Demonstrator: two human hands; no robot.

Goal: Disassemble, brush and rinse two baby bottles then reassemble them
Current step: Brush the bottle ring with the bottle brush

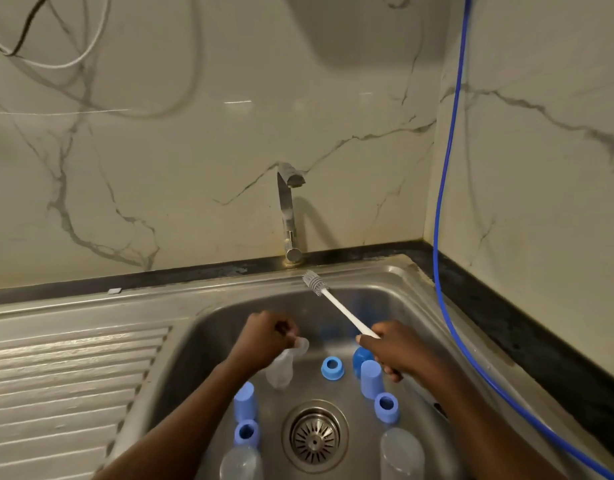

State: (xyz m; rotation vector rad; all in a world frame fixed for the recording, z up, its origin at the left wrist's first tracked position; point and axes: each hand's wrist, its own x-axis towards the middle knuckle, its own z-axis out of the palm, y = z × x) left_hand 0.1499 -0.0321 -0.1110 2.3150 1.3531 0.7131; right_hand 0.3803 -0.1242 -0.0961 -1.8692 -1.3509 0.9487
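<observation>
Sink (pixel 212 341) holds 2 bottles (pixel 241 464) (pixel 400 452), 3 blue rings (pixel 331 367) (pixel 386 407) (pixel 246 433), 2 caps (pixel 245 400) (pixel 370 378). Your left grip (pixel 264 341) pinches 1 teat (pixel 281 368); right grip (pixel 399 348) clamps 1 brush (pixel 340 308).

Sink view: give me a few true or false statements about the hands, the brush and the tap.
1. The right hand grips the brush by its white handle. True.
2. Water runs from the tap. False: no stream shows.
3. The left hand pinches a clear bottle part. True.
4. The brush head is inside a bottle. False: it is in open air, pointing up toward the tap.
5. A blue cap covers the drain strainer. False: the strainer is uncovered.
</observation>
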